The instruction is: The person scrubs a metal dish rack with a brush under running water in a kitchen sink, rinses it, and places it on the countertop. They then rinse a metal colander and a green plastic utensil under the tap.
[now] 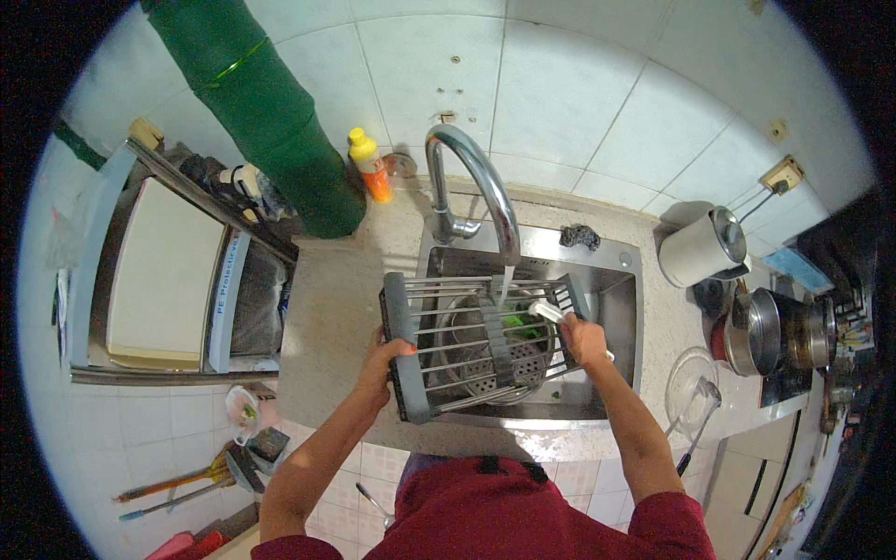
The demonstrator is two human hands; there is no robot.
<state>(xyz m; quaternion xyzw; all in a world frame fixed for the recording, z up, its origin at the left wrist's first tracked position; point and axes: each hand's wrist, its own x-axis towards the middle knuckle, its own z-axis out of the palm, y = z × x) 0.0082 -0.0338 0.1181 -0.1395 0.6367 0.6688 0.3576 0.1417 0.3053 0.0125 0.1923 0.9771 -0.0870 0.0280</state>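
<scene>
My left hand [385,360] grips the grey plastic end of a metal-barred drying rack [451,346], which lies tilted over the stainless steel sink [619,336]. In my right hand [582,339] is a white brush or cloth [549,311], held against the rack's right part; its exact kind cannot be told. Water runs from the curved chrome faucet [483,168] onto the rack's grey middle strip. Below the bars, a perforated metal colander [483,385] and green leafy vegetables [521,323] show in the basin.
A yellow-orange bottle [371,168] and a green wrapped pipe [280,126] stand behind at left. A dark scouring pad [579,237] lies on the sink's back rim. At right are a white electric kettle [700,248], a clear lid [689,385], a ladle [708,395] and metal pots [756,332].
</scene>
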